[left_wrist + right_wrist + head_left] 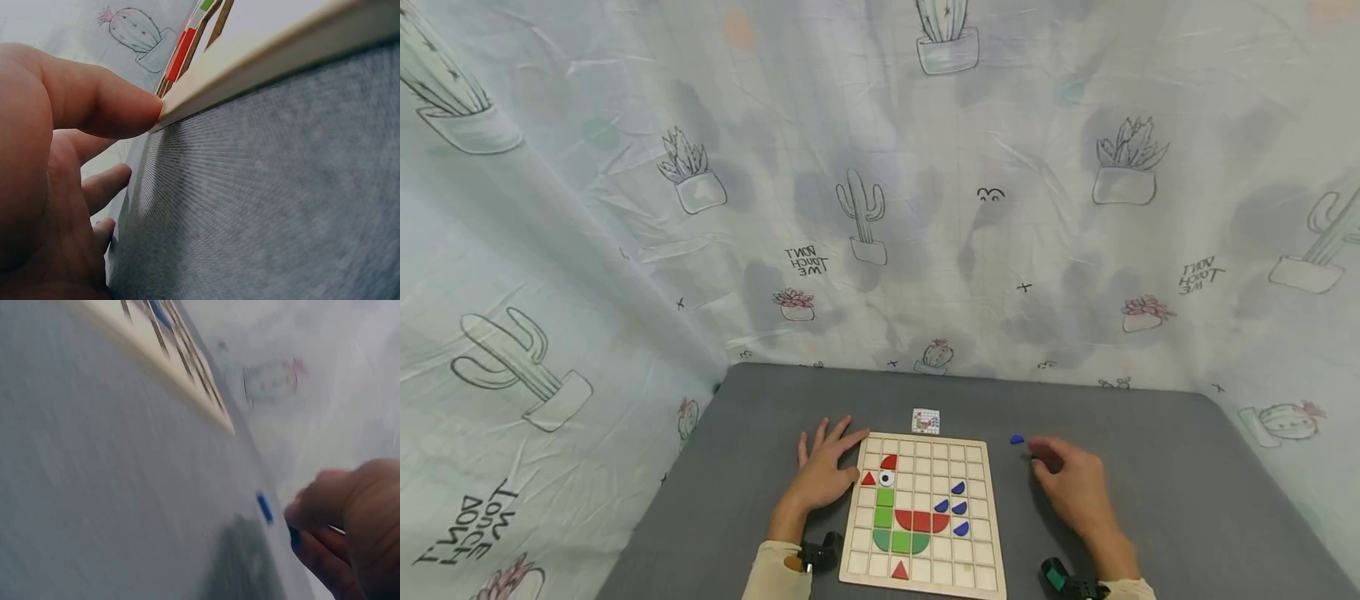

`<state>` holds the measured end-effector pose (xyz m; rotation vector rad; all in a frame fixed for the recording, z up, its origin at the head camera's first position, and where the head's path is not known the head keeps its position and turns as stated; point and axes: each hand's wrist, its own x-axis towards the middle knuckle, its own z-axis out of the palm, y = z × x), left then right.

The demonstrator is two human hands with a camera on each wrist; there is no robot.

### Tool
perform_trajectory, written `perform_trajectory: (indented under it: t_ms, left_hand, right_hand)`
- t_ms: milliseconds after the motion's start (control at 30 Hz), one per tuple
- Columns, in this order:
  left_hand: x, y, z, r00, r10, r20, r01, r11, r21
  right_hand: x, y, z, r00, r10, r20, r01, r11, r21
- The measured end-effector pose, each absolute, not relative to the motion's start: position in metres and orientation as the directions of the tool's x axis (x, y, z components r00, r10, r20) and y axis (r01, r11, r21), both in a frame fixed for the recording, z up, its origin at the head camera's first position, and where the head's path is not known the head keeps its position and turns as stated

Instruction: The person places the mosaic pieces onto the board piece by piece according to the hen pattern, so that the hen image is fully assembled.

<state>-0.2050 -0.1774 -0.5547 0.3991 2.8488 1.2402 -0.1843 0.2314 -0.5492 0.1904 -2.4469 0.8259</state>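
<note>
A wooden grid board (952,587) lies on the table with coloured flat pieces set in its squares. Spread around its upper left side is my left hand (822,477), its thumb (119,103) touching the board's edge. To the right of the board, my right hand (1075,483) hovers low with thumb and fingers brought together. A small dark blue piece (294,536) shows pinched between them in the right wrist view; the fingers hide most of it. Just left of the fingertips, a blue half-circle piece (1017,439) lies on the table.
A small printed picture card (926,421) lies beyond the board's far edge. Several blue half-circles (959,507) sit on the board's right part, with red and green pieces (901,542) to their left. Behind the grey table (1150,467) hangs a cactus-patterned curtain (925,250).
</note>
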Motion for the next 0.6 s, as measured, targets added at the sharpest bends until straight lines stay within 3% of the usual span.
perform_trajectory:
  t_ms: [133,367,600]
  left_hand:
    - [-0.206,-0.178,-0.555,-0.967,0.237,0.089,0.228,0.665,0.711]
    - [-0.207,-0.178,-0.554,-0.967,0.241,0.084,0.227,0.661,0.715]
    - [-0.206,-0.177,-0.554,-0.968,0.236,0.081,0.221,0.666,0.712]
  right_hand:
    - [-0.176,0.209,-0.545,-0.853,-0.058,0.518,-0.383,0.744,-0.547]
    - [-0.164,0.174,-0.542,-0.919,-0.127,0.372,-0.358,0.660,-0.660]
    - [-0.161,0.162,-0.546,-0.923,-0.226,0.312,-0.381,0.659,-0.648]
